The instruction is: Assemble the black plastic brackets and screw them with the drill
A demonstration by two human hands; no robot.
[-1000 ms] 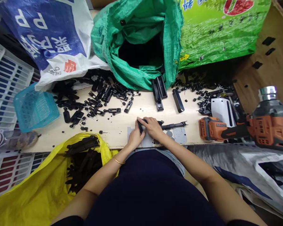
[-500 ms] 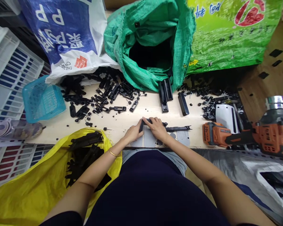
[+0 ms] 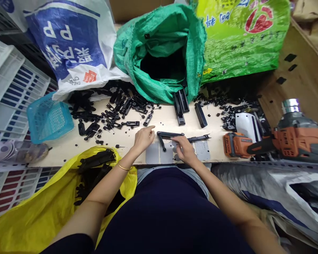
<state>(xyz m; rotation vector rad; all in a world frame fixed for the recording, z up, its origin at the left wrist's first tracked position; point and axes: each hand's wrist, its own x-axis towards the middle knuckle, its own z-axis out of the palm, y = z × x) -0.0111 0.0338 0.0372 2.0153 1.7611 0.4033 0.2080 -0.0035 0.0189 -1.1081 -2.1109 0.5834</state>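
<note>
A black hinged plastic part point(image 3: 171, 134) lies on the bench in front of me, its short arm point(image 3: 162, 143) swung out toward me over the grey plates. My right hand point(image 3: 184, 150) is at its right end, with the index finger stretched out at its near edge; the fingers do not wrap round it. To the left, my left hand point(image 3: 143, 139) is raised off the part, fingers loosely extended and nothing visible in them. Just beyond its fingertips sits a small black link piece point(image 3: 148, 119). Right of the hinged part rests another long black piece point(image 3: 199, 138).
Loose black parts point(image 3: 112, 114) heap at the back left, beside a blue basket point(image 3: 50, 121). A green sack point(image 3: 159, 84) stands open behind, two black housings point(image 3: 180, 107) before it. An orange power tool point(image 3: 237, 145) lies right; a yellow sack point(image 3: 55, 183) hangs front left.
Both hands have come apart from the black part, which now lies uncovered with its arm out. My left hand has moved left and away from me; the right shifted slightly right. The view has shifted.
</note>
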